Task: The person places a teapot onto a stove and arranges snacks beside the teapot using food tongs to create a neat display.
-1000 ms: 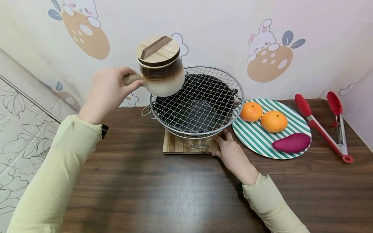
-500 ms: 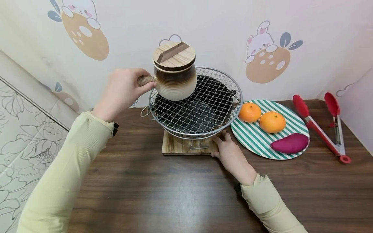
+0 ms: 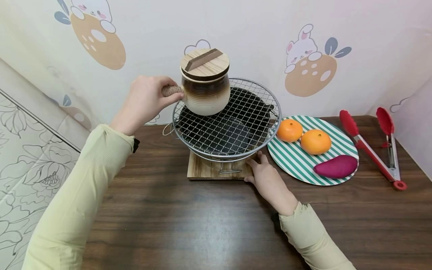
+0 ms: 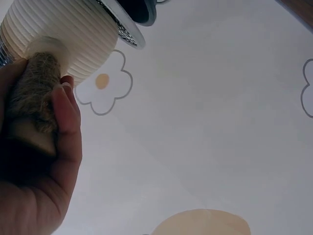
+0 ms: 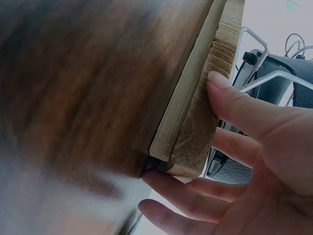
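the pot (image 3: 206, 92) is round and fat, dark brown near the top and fading to creamy white at the bottom, with thin ridges all around. it wears a flat lid (image 3: 206, 67) of pale wood with a dark edge and a brown bar across. its stubby handle (image 3: 171, 90) is wrapped in rough string and points to 9 o'clock. the left hand (image 3: 145, 101) has its grip pinching that handle. the pot is upright over the wire rack (image 3: 241, 129), near 11 o'clock (i can't tell if its bottom touches the wires). at about 5 o'clock from the rack, the right hand (image 3: 270, 183) has its grip pinching a corner of the wooden board (image 3: 202, 168). between 3 and 4 o'clock, a stripy plate (image 3: 293, 161) holds two oranges (image 3: 315, 141) and a purple sweet potato (image 3: 336, 167). red tongs (image 3: 374, 157) lie on the counter (image 3: 152, 217) at the plate's 3 o'clock.
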A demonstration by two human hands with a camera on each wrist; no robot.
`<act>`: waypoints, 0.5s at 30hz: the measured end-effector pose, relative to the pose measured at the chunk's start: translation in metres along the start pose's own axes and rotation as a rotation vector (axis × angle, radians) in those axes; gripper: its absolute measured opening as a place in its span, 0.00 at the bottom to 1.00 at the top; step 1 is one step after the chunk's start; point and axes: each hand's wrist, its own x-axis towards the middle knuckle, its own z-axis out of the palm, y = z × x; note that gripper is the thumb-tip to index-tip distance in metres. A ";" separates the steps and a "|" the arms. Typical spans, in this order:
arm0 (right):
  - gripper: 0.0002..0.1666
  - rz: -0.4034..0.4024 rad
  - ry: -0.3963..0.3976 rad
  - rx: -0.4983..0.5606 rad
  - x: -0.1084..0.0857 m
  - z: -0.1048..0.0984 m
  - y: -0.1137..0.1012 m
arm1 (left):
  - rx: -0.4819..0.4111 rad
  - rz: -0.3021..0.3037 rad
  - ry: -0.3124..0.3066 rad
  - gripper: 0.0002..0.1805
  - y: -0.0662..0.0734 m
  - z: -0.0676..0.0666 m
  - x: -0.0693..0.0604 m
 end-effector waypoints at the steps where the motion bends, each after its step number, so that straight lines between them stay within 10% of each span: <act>1: 0.29 -0.002 -0.001 -0.003 0.000 0.000 0.000 | -0.004 0.001 0.000 0.14 -0.001 0.000 0.001; 15: 0.30 -0.031 0.023 -0.010 0.000 0.001 0.000 | -0.054 0.069 -0.019 0.14 -0.018 0.002 0.012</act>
